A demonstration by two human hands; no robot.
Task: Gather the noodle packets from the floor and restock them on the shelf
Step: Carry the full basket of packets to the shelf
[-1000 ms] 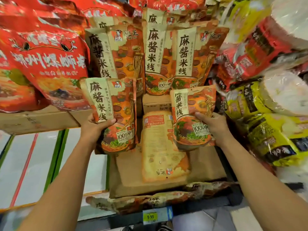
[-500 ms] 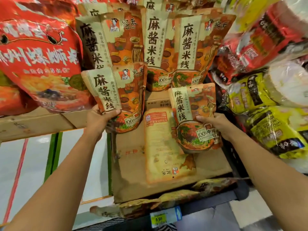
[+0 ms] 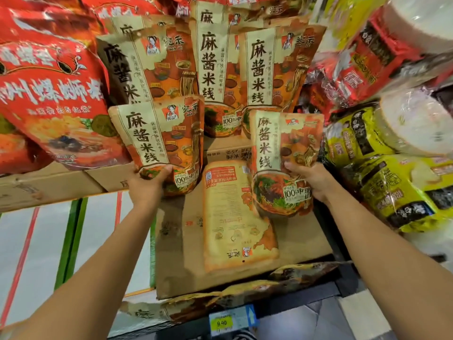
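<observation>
Orange glossy packet (image 3: 159, 141) in left hand (image 3: 146, 186), crinkled packet (image 3: 279, 148) in right hand (image 3: 312, 179).

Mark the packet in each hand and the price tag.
Left-hand packet (image 3: 157, 143): head view, centre of its front.
Right-hand packet (image 3: 289, 143): head view, its upper front.
Price tag (image 3: 221, 322): head view, its yellow price patch.

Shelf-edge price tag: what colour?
The price tag is light blue with a yellow price patch and a white arrow. It shows in the head view.
</observation>
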